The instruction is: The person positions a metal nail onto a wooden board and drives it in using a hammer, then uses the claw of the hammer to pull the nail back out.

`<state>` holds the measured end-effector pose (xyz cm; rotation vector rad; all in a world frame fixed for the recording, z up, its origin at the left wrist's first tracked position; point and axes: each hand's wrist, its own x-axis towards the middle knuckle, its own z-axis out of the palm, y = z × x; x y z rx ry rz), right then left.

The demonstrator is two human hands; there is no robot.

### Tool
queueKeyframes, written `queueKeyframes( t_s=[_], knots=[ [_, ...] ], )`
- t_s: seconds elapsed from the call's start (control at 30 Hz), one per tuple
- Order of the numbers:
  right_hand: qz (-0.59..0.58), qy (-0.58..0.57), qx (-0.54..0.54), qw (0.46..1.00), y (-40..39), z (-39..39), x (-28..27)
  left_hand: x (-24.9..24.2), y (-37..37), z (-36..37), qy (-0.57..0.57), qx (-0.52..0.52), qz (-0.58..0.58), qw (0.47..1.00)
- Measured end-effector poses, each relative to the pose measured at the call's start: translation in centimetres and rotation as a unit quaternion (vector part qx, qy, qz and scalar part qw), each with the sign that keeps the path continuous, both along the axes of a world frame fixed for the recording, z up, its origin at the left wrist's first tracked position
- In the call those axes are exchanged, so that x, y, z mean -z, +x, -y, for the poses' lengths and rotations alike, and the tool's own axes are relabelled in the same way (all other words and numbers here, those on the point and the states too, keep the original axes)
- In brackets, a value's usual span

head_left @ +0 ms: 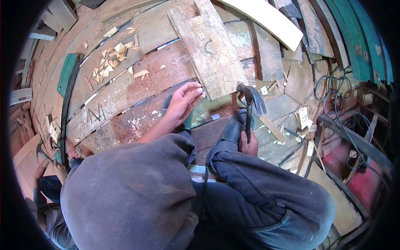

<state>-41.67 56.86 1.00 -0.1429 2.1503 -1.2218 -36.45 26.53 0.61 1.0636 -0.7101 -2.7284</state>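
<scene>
My right hand point(249, 144) is wrapped around the dark handle of a claw hammer point(248, 118), which stands upright above my right knee with its head at the top. The hammer head overlaps the near end of a pale wooden board point(216, 54) in this view. My left hand point(183, 102) is beside that same board end, thumb and fingertips pinched together. A tiny dark thing shows at those fingertips, and I cannot tell what it is. A bent dark piece of wire or metal point(209, 47) lies on the board.
Wood offcuts point(109, 60) are heaped on the plank floor point(166, 62) at the upper left. A pale curved plank point(271, 21) lies at the top right. Tangled cables point(337, 96) hang on the right. Another person's arm point(39, 173) is near a second hammer point(43, 153) at the lower left.
</scene>
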Motion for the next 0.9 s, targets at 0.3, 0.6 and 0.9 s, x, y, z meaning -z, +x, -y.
queueKeyframes(
  t_s=[0.3,0.6,0.9],
  knots=[
    [-0.014,0.011,-0.008,1.0,-0.1,0.0,0.1,-0.3,-0.7,-0.1,-0.159,0.109,0.002,0.981],
    [0.009,-0.005,-0.002,1.0,-0.2,0.4,-0.5,0.7,0.2,1.0,-0.415,0.232,0.054,0.878],
    [0.031,0.002,0.005,1.0,-0.2,0.3,-0.5,0.4,0.4,7.7,-0.748,0.31,0.004,0.587]
  ],
)
